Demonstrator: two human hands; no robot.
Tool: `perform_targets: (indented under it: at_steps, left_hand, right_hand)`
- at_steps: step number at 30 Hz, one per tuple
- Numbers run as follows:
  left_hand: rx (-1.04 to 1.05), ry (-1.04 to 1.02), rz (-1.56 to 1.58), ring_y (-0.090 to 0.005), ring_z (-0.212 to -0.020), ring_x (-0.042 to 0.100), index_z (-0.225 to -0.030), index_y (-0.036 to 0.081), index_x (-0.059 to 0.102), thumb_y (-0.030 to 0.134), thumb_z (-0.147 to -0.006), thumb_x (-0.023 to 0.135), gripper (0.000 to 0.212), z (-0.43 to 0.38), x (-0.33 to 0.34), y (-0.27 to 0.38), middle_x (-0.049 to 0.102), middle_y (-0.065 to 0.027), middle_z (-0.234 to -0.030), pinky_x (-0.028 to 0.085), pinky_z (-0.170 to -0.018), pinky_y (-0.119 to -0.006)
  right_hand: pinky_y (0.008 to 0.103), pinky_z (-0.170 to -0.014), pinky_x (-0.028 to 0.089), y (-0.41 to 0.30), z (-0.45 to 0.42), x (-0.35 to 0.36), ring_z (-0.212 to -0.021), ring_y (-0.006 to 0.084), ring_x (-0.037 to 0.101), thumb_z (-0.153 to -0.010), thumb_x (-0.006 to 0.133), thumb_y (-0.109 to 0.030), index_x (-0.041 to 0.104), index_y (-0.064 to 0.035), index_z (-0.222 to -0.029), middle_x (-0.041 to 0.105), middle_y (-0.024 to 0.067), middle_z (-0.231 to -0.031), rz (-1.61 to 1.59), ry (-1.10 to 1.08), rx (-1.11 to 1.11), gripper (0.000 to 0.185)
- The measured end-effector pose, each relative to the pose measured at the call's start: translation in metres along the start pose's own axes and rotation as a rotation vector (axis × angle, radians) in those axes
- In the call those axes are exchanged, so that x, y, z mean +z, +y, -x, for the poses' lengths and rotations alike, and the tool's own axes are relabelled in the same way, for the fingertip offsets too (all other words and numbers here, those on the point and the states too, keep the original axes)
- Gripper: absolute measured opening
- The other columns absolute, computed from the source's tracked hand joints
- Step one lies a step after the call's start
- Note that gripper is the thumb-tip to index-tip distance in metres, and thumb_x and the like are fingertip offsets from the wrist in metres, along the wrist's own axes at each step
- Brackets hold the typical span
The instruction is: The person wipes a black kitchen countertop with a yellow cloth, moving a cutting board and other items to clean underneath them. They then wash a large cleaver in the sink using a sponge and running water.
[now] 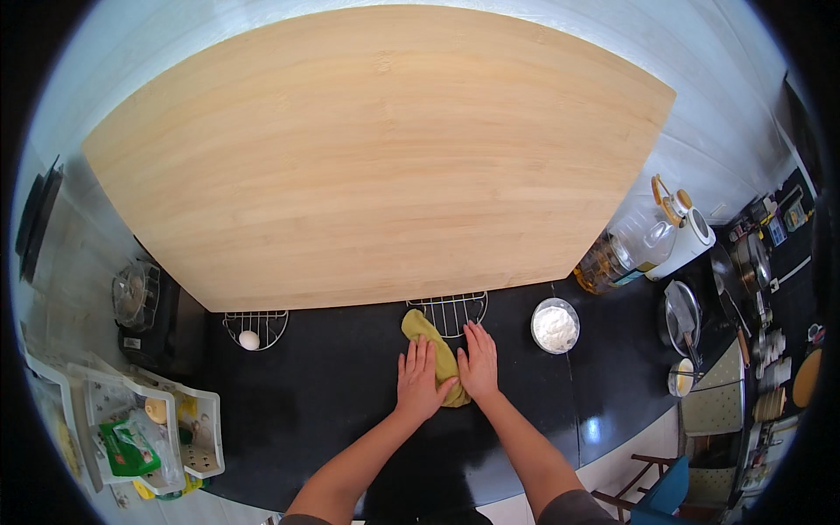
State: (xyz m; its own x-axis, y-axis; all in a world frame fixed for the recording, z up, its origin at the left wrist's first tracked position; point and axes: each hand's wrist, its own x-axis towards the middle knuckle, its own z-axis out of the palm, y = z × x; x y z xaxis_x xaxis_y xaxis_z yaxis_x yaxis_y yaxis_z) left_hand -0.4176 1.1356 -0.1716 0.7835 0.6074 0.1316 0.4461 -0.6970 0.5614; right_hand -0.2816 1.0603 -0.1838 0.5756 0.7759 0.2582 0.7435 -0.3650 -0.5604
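Observation:
A folded yellow-green cloth [438, 367] lies lengthwise on the black countertop [328, 374]. My left hand [418, 380] rests palm down at its left side, with fingers extended along it and the thumb over its lower part. On the other side is my right hand [480, 364], laid flat with the thumb apart and its inner edge against the cloth. Its fingertips reach the front of a wire rack [453, 314]. That rack and a second one supports a large wooden board [394, 170], which stands tilted up before me. Neither palm's underside shows.
An egg [249, 340] sits at the left wire rack [272, 328]. Right of my hands stands a bowl of white powder [555, 325]. Further right are a large plastic bottle [630, 243], a metal bowl [682, 315] and a small cup [681, 377]. White plastic baskets [213, 433] stand left.

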Motion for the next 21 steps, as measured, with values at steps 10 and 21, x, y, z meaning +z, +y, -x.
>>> perform_targets:
  at_steps: [10, 21]
  left_hand:
    - [0.078, -0.005, -0.144, -0.0393, -0.127, 0.032, -0.130, -0.001, 0.046, 0.023, -0.080, 0.060, 0.057, -0.058, -0.019, -0.046, 0.036, -0.0218, -0.136, 0.023, -0.108, -0.048]
    - [0.258, -0.096, -0.018, -0.0339, -0.118, 0.043, -0.114, -0.003, 0.058, 0.005, -0.070, 0.057, 0.045, -0.065, -0.031, -0.054, 0.051, -0.0172, -0.120, 0.033, -0.101, -0.040]
  right_hand:
    - [0.0470, -0.108, 0.026, 0.006, 0.002, 0.003, -0.130, 0.0343, 0.035, -0.085, 0.059, -0.023, 0.045, -0.0011, -0.131, 0.043, 0.0145, -0.137, 0.135, -0.036, -0.019, 0.052]
    - [0.0470, -0.108, 0.026, 0.005, 0.002, 0.005, -0.129, 0.0353, 0.035, -0.083, 0.058, -0.024, 0.046, -0.0021, -0.129, 0.042, 0.0139, -0.137, 0.193, -0.020, -0.017, 0.052]
